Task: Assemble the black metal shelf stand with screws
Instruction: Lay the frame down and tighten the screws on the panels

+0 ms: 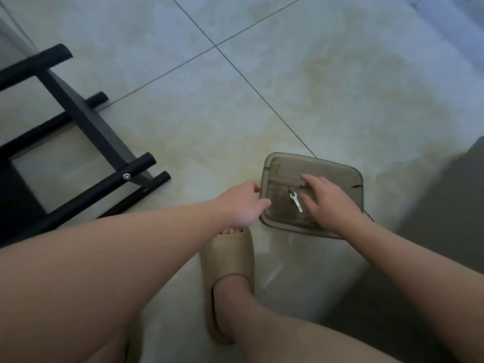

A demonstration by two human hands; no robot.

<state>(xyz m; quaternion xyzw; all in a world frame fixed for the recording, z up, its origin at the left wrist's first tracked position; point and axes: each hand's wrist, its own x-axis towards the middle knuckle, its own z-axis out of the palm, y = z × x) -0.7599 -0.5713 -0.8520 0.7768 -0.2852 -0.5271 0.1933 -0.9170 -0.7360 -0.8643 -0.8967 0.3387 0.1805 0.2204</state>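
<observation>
Leftmost, the black metal shelf stand (86,132) sat on the tiled floor (262,74), well apart from both hands, with one silver screw (126,176) seated in a crossbar. The left hand (243,203) reached to the left rim of a translucent grey tray (314,163), fingers loosely extended at the rim, holding nothing. Below it was a foot in a beige slipper (227,258). Inside the tray lay a small silver spanner (296,203), with a dark bolt (290,189) just above it. The right hand (330,197) was over the tray's right half, fingers spread and slightly bent, gripping nothing.
</observation>
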